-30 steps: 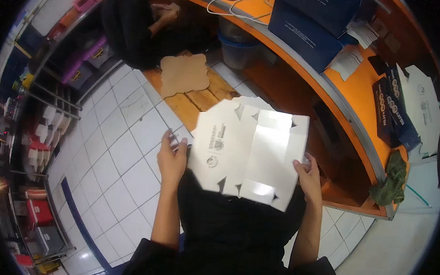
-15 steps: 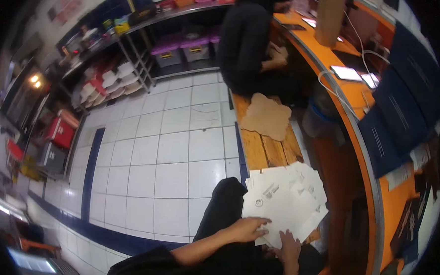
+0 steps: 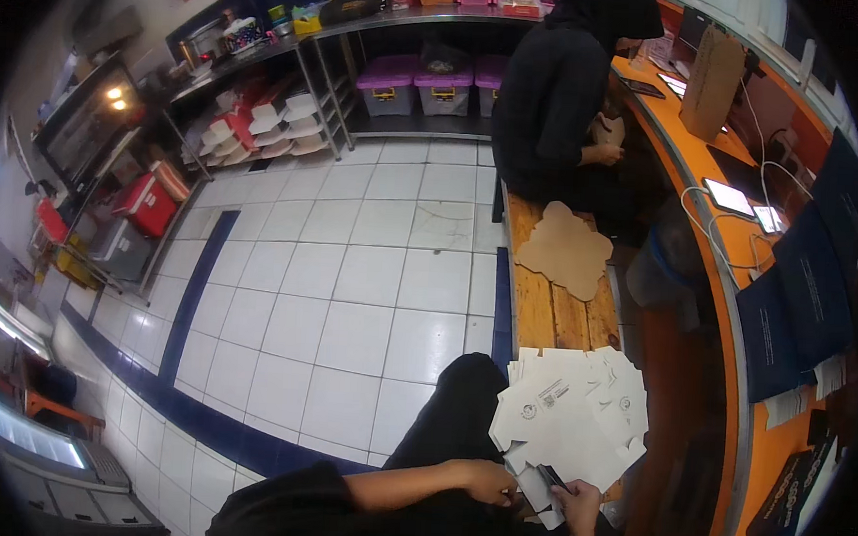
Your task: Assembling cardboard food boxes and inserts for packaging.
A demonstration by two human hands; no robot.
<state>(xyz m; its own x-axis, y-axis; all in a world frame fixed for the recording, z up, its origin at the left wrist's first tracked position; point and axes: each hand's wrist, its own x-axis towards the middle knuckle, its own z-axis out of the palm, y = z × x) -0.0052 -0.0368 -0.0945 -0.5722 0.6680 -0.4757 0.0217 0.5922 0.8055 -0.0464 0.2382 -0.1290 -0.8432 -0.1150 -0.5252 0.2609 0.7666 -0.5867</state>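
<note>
A stack of flat white die-cut cardboard blanks (image 3: 566, 426) with small printed marks lies on the wooden bench (image 3: 562, 314), at its near end beside my legs. My right hand (image 3: 581, 506) is closed around a slim dark tool (image 3: 553, 477) at the stack's near edge; its exact kind is unclear. Between my hands is a folded white cardboard piece (image 3: 537, 491), partly bent up. My left hand (image 3: 489, 483) lies just left of it with curled fingers; what they pinch, if anything, is hidden.
Farther along the bench lie brown cardboard blanks (image 3: 564, 248), near a seated person in black (image 3: 554, 110). An orange counter (image 3: 687, 155) with phones and cables runs along the right. Steel shelves (image 3: 413, 25) stand beyond the white tiled floor (image 3: 351, 283).
My hands have drawn back from the top of the white stack to its near edge. A folded white piece and a dark tool now show there. The view has shifted left.
</note>
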